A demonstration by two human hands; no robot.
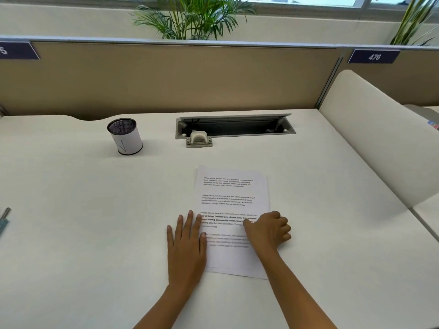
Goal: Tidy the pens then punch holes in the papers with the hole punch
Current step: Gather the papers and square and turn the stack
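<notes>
Two bare forearms reach in from the near edge of the table (71,233), and both hands meet at a stack of printed papers (231,193) lying a little right of the table's middle. The left hand (186,245) lies flat, palm down, fingers straight and slightly spread; it grips nothing, its thumb and forefinger resting on the left edge of the papers while the other fingers lie on the bare tabletop. The right hand (268,230) sits on the right side of the sheets, fingers curled loosely inward into a half-fist and the thumb stretched left across the print; whether it pinches the top sheet cannot be told. The papers lie slightly skewed, their sheets not quite squared at the top left corner. At the left edge of the table, the ends of some pens (4,219) poke into view. Farther back, toward the far edge, a pale hole punch (199,139) stands just in front of an open cable tray (235,125) sunk into the tabletop. To the left of the punch, well apart from it, stands a mesh pen cup (125,136) wrapped in white paper. Beyond the table rises a tan partition (166,77) with a label reading 476 (374,57), and green plants (192,17) behind it.
</notes>
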